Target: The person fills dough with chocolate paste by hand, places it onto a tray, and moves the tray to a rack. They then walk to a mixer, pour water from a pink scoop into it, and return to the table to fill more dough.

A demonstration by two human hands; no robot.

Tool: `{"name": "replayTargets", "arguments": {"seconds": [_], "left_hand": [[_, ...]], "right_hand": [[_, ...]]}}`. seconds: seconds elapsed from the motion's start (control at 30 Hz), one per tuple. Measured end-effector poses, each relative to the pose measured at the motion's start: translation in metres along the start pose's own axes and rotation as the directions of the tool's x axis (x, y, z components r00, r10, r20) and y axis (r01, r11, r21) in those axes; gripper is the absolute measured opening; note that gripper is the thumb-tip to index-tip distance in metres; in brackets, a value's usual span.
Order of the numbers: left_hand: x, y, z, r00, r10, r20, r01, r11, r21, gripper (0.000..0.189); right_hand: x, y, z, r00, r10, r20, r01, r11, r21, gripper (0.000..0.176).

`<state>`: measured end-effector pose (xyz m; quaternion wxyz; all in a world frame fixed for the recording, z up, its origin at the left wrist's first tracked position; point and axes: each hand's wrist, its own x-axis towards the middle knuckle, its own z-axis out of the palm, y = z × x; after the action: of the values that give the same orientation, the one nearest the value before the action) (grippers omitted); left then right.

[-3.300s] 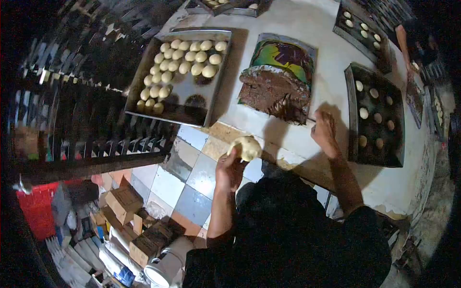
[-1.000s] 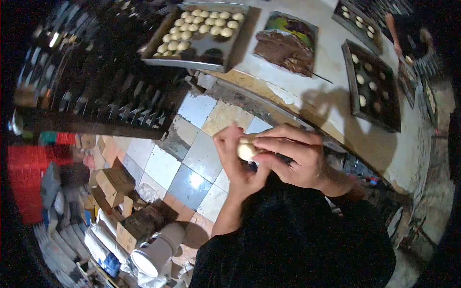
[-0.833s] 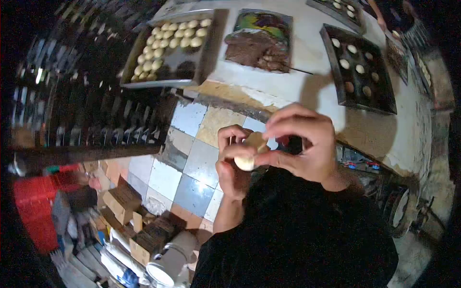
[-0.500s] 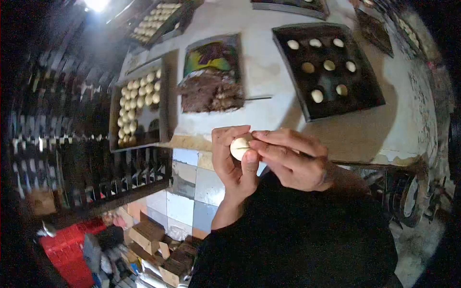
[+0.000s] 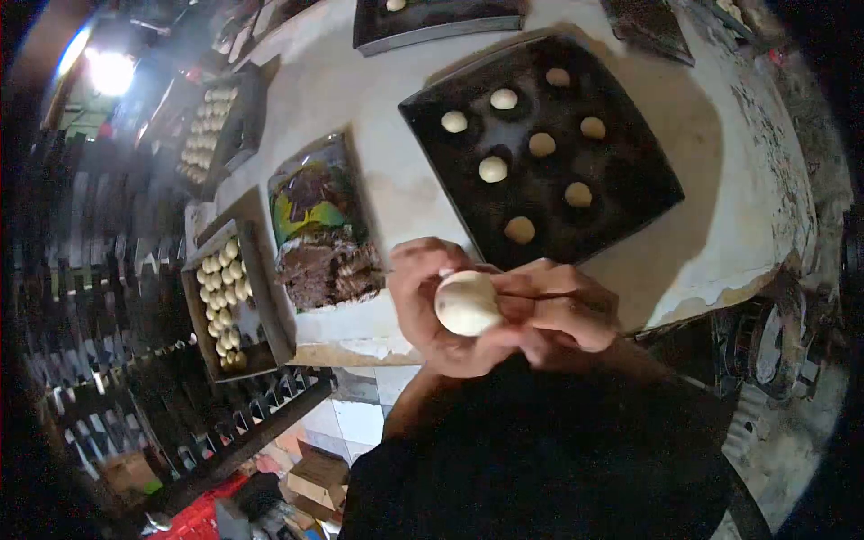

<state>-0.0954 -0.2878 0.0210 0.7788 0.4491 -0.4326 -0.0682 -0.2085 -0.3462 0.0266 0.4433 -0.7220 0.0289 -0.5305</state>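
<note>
A pale, smooth dough ball is held between both hands above the front edge of the table. My left hand cups it from the left, fingers curled around its side. From the right, my right hand presses bent fingertips against the ball; the fingers are slightly smeared by motion. A small dark patch shows through the dough on its left. Just beyond the hands lies a black baking tray with several spaced dough balls on it. Left of my hands is an opened plastic bag of dark brown filling.
At the left table edge, a tray holds several close-set dough balls. Another filled tray stands farther back, and a dark tray lies at the far side. Cardboard boxes and a red crate sit below on the left.
The view has shifted, bringing the black tray nearer the hands. The dough ball has turned: a creased side faced up before, and a smooth side does now. Both hands still grip it.
</note>
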Motion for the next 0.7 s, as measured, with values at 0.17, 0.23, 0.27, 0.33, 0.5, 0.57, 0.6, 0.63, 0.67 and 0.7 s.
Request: {"name": "replayTargets", "arguments": {"seconds": [0.17,0.23,0.27,0.33,0.5,0.57,0.6,0.63,0.67,0.7], "left_hand": [[0.013,-0.053,0.015,0.895,-0.157,0.419,0.217,0.971,-0.099,0.046],[0.014,-0.075,0.014,0.872,-0.17,0.46,0.123,0.984,0.129,0.025],[0.007,-0.085,0.009,0.853,-0.25,0.458,0.129,0.951,0.28,0.022],[-0.006,-0.096,0.012,0.819,-0.436,0.374,0.212,0.834,0.509,0.027],[-0.123,-0.172,-0.003,0.721,-0.595,0.356,0.504,0.802,0.321,0.069],[-0.144,-0.19,0.001,0.54,-0.75,0.383,0.718,0.648,0.256,0.068],[-0.15,-0.198,0.006,0.389,-0.862,0.326,0.879,0.453,0.15,0.061],[-0.128,-0.183,0.02,0.377,-0.829,0.413,0.828,0.502,0.252,0.055],[-0.106,-0.167,0.032,0.349,-0.797,0.492,0.761,0.548,0.347,0.048],[-0.112,-0.166,0.037,0.337,-0.78,0.527,0.673,0.591,0.444,0.043]], "right_hand": [[-0.007,0.024,-0.025,0.901,0.42,0.11,-0.389,0.893,-0.225,0.014],[0.0,0.033,-0.041,0.866,0.465,0.185,-0.369,0.844,-0.39,0.018],[-0.001,0.037,-0.05,0.845,0.489,0.217,-0.35,0.811,-0.468,0.02],[-0.021,0.046,-0.057,0.825,0.561,0.07,-0.473,0.752,-0.46,0.027],[-0.02,0.054,-0.059,0.877,0.436,0.205,-0.262,0.789,-0.555,0.034],[-0.035,0.057,-0.074,0.877,0.455,0.154,-0.296,0.765,-0.573,0.037],[-0.039,0.058,-0.08,0.877,0.462,0.133,-0.309,0.754,-0.579,0.039],[-0.04,0.059,-0.083,0.873,0.468,0.14,-0.313,0.757,-0.574,0.039],[-0.04,0.06,-0.084,0.866,0.477,0.148,-0.322,0.759,-0.566,0.04],[-0.043,0.059,-0.084,0.859,0.49,0.151,-0.335,0.76,-0.557,0.04]]}}
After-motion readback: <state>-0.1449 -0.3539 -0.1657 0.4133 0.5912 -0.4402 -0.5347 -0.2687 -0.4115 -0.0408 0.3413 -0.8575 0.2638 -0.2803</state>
